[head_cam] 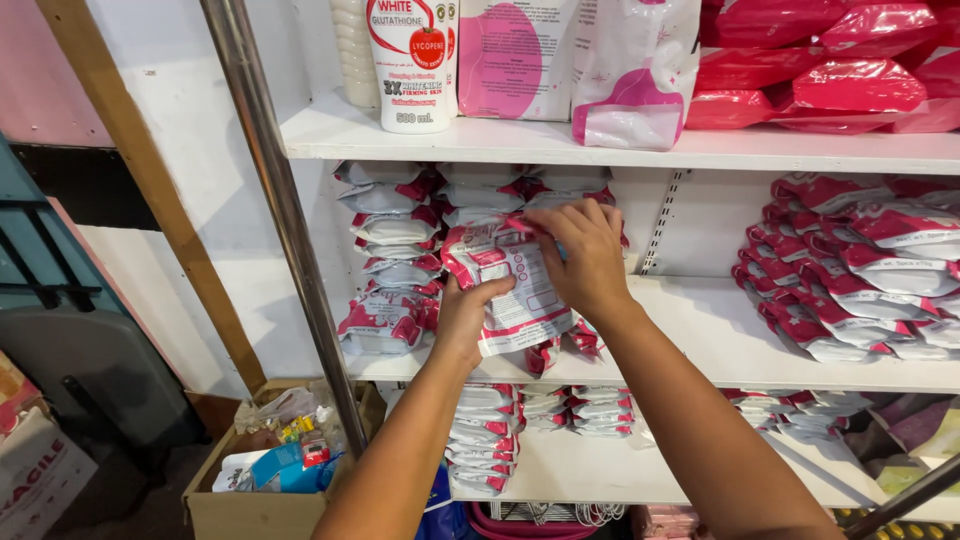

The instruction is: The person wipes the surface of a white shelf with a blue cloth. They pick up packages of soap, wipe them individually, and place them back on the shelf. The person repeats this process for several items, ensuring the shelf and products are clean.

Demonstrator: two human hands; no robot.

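White shelves point(720, 345) stacked with pink-and-white pouches fill the wall before you. Your left hand point(468, 315) grips the lower edge of a pouch point(512, 290) held at the middle shelf; your right hand point(585, 255) pinches its top edge.

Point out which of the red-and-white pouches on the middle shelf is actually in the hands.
The upright pouch in front of the left stacks: left hand grips its lower edge, right hand its top. The other pouches lie stacked flat, untouched.
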